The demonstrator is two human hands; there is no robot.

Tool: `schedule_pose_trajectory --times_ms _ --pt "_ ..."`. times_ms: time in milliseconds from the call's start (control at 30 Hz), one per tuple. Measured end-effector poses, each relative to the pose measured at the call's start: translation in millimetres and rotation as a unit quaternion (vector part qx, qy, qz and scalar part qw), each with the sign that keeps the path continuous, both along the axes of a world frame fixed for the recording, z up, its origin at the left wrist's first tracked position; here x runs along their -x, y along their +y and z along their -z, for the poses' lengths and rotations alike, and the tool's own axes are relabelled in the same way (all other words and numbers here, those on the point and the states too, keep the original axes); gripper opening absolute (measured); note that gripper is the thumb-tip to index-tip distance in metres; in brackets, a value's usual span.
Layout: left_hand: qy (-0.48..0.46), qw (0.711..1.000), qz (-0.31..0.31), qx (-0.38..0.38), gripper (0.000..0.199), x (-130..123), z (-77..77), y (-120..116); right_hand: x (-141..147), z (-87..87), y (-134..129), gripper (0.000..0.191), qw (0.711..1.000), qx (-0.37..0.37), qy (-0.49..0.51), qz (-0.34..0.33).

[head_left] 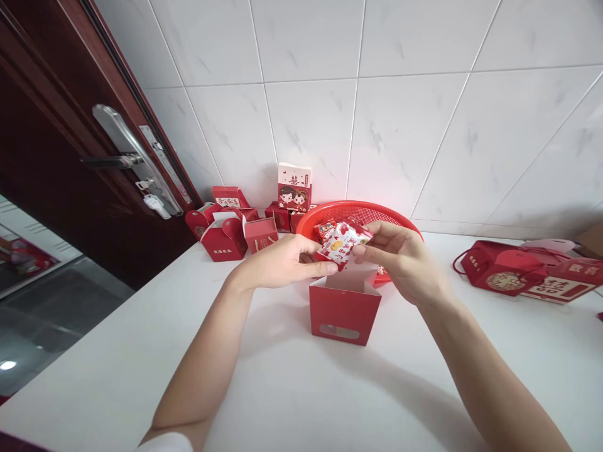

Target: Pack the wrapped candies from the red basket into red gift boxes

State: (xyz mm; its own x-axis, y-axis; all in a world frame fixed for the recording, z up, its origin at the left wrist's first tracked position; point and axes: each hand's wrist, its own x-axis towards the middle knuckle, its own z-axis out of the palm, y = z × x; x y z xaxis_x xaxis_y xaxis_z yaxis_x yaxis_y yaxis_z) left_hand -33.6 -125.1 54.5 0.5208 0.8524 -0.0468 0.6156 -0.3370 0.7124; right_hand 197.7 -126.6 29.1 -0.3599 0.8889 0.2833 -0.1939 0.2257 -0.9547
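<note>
Between my two hands is a small white and red candy packet [343, 243], held above an open red gift box [345, 312]. My left hand [287, 260] pinches the packet's lower left side, thumb in front. On its right edge, my right hand [396, 254] grips it between thumb and fingers. Another red wrapped candy [325, 230] shows just behind the packet; whether a hand holds it I cannot tell. The gift box stands upright on the white table, with a clear window low on its front. Its inside is mostly hidden from me.
Behind the gift box sits a red plastic basket [358, 206]. Several red boxes [223, 238] stand at the back left, and a box with cartoon figures [294, 187] rests on others by the tiled wall. More red boxes [506, 270] lie at the right. A dark door [61, 125] is at the left.
</note>
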Motion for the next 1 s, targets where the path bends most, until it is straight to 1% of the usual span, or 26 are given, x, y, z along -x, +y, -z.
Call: schedule_pose_trajectory --times_ms 67,133,167,233,300,333,400,467,500,567,633,733,833,900,1000 --pt "0.006 1.000 0.010 0.004 0.026 -0.6 -1.2 -1.0 -0.4 -0.8 -1.5 0.021 1.000 -0.022 -0.007 0.002" --pt "0.001 1.000 0.023 0.013 0.022 -1.1 -1.8 -0.5 -0.9 -3.2 -5.0 0.016 0.995 -0.072 -0.058 0.032" --pt "-0.006 0.999 0.029 0.019 0.021 -1.1 -1.6 0.3 -0.9 -4.6 -7.5 0.013 0.988 -0.106 -0.098 0.054" --pt "-0.018 0.998 0.041 0.031 0.021 -0.4 -0.2 3.0 -0.4 -7.3 -13.3 0.010 0.960 -0.177 -0.199 0.084" --pt "-0.027 0.998 0.050 0.032 0.020 1.0 1.9 6.0 0.8 -9.4 -19.4 0.014 0.922 -0.223 -0.305 0.083" --pt "-0.029 0.998 0.053 0.028 0.019 1.7 2.9 7.1 1.5 -10.3 -22.1 0.018 0.904 -0.230 -0.352 0.074" --pt "-0.031 0.998 0.053 0.012 0.019 2.4 3.8 7.9 2.8 -11.4 -25.8 0.031 0.876 -0.222 -0.426 0.050" --pt "-0.038 0.998 0.059 0.007 0.021 1.4 3.3 6.2 3.4 -11.6 -27.0 0.042 0.862 -0.209 -0.461 0.027" --pt "-0.048 0.996 0.068 0.012 0.024 0.0 2.8 4.7 3.3 -11.3 -26.8 0.044 0.859 -0.205 -0.468 0.017" --pt "-0.069 0.993 0.094 0.025 0.031 -4.3 1.9 1.3 2.4 -9.9 -25.3 0.040 0.859 -0.200 -0.472 -0.008" --pt "-0.073 0.991 0.113 0.021 0.036 -9.9 2.7 -1.2 0.5 -7.5 -23.2 0.031 0.856 -0.188 -0.481 -0.035" --pt "-0.062 0.992 0.111 0.011 0.032 -17.2 7.4 -1.1 -2.7 -3.5 -18.7 0.022 0.842 -0.140 -0.517 -0.064" --pt "-0.082 0.989 0.114 0.042 0.032 -20.7 12.4 1.8 -2.6 -3.2 -11.0 0.020 0.833 -0.103 -0.534 -0.101" --pt "-0.091 0.988 0.113 0.048 0.031 -20.9 13.5 3.3 1.3 -7.0 -4.3 0.022 0.818 -0.101 -0.546 -0.150" --pt "-0.086 0.989 0.109 0.043 0.028 -19.7 12.7 4.8 11.1 -16.7 5.2 0.025 0.776 -0.076 -0.592 -0.205"
